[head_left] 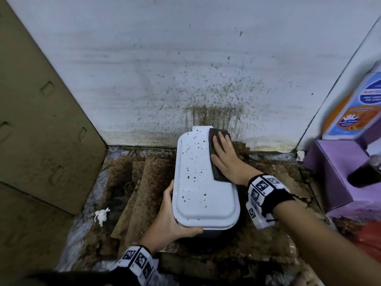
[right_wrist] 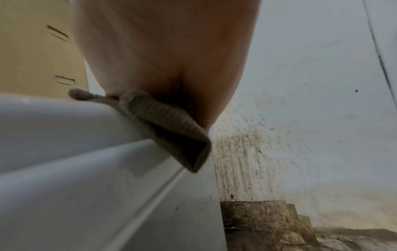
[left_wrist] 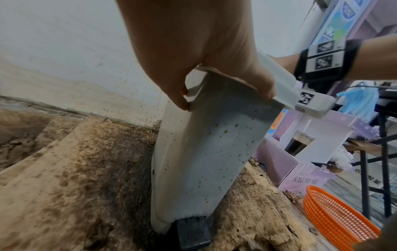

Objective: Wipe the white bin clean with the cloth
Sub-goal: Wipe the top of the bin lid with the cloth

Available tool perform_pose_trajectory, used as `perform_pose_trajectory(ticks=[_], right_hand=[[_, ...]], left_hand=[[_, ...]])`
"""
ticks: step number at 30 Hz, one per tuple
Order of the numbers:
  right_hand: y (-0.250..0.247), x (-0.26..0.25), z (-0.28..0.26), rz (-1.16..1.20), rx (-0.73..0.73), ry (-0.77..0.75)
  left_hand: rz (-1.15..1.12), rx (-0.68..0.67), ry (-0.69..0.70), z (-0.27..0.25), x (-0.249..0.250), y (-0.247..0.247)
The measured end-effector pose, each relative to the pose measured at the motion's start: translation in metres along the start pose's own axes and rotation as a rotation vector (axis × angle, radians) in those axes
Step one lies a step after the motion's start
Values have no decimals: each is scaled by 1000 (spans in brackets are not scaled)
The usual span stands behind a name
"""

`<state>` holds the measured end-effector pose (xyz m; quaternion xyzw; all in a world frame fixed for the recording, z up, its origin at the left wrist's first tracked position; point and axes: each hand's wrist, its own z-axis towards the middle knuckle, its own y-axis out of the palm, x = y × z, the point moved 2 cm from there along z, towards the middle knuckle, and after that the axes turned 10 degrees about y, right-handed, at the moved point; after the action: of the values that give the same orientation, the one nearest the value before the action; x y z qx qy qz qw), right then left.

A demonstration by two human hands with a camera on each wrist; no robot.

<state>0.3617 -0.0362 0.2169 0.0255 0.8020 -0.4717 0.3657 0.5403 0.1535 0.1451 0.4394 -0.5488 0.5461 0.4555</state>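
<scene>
Wiping lid | bin (head_left: 204,182) on stained cardboard (head_left: 142,182) by wall | left hand (head_left: 171,219) clasps near rim, steadying | right hand (head_left: 224,157) flat, fingers together, pressing cloth (head_left: 216,172) on far-right lid.

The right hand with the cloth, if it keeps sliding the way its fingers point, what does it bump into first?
Probably the stained wall just behind the bin; the right hand and cloth are already near the lid's far edge.

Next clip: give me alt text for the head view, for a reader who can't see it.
A right hand presses a dark cloth flat on the far right of a white bin lid speckled with brown spots, while the left hand grips the lid's near left corner. The bin stands on stained cardboard against a splattered white wall.
</scene>
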Motion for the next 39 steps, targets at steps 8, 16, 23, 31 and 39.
perform_pose_trajectory(ticks=[8,16,23,31,39], right_hand=[[7,6,3,21,86,2],[60,2,-89,88,269,-57],[106,-12,-130,212,525,3],[85,-10,-101,59,467,36],[11,4,-1,-28,112,22]], left_hand=[[-21,-9,0,-1,-2,1],[30,10,22,-3,4,3],[32,13,17,-5,6,4],[8,7,14,-2,5,3],[-15,-6,10,-1,0,1]])
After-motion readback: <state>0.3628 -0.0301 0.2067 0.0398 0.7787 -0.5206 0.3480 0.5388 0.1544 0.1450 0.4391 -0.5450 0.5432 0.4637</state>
